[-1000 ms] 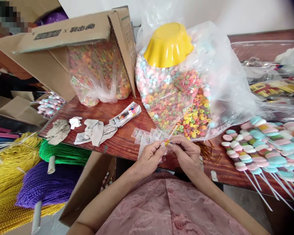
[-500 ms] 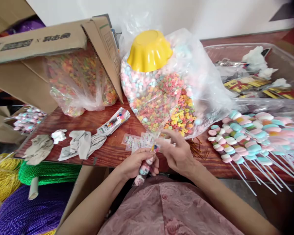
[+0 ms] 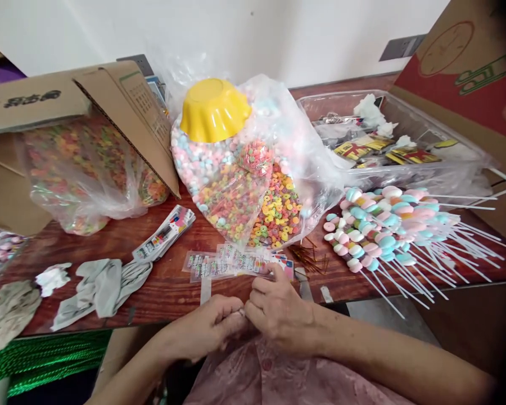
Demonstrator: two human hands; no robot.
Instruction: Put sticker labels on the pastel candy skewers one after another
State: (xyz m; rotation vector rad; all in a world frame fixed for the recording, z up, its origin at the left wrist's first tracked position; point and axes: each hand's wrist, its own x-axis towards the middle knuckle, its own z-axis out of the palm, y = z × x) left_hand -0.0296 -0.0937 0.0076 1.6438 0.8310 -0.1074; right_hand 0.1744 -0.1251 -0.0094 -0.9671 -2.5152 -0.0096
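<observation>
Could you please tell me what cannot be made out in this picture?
Head view:
Anything between the left hand and right hand: hidden by the hands.
Lettering on the clear packets: too small.
Inside of the yellow bowl: hidden by its upturned base.
Left part of the cardboard box: cut off by the left edge.

bowl on candy bag, packets before it, candy sticks right

Left hand meets right hand (upturned yellow bowl beyond)
</observation>
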